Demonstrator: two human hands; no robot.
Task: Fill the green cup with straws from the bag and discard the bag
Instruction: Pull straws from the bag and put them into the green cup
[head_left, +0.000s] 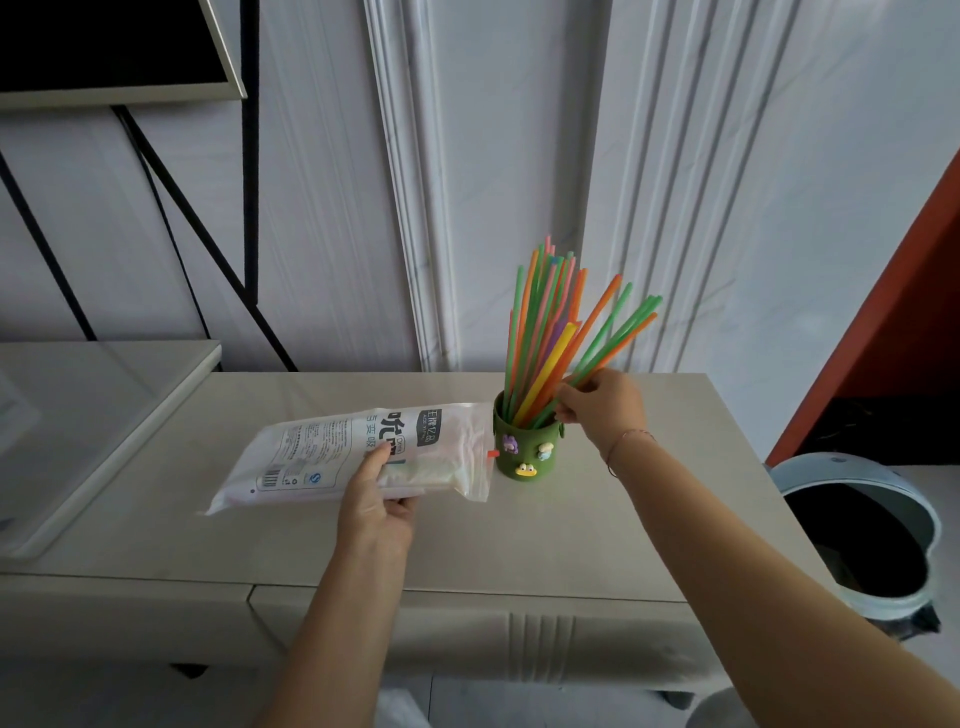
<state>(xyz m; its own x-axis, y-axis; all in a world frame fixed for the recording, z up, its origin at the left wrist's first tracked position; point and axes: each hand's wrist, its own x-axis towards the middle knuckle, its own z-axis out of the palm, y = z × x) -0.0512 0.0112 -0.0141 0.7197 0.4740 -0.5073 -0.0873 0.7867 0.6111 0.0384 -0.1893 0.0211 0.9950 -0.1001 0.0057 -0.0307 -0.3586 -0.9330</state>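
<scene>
A green cup (525, 453) with small cartoon stickers stands on the beige cabinet top (519, 540), toward the back right. Several coloured straws (545, 332) fan upward out of it. My right hand (597, 405) is at the cup's right rim, fingers pinched around a few green and orange straws that lean to the right. My left hand (376, 499) grips the white printed plastic bag (332, 452), which lies flat on the cabinet just left of the cup. The bag's open zip end with a red slider (492, 453) touches the cup's side.
A round pale-blue waste bin (909, 519) with a dark open mouth stands on the floor right of the cabinet. A raised beige surface (93, 410) adjoins the cabinet on the left. White panelled wall behind; black metal frame legs (249, 208) at upper left.
</scene>
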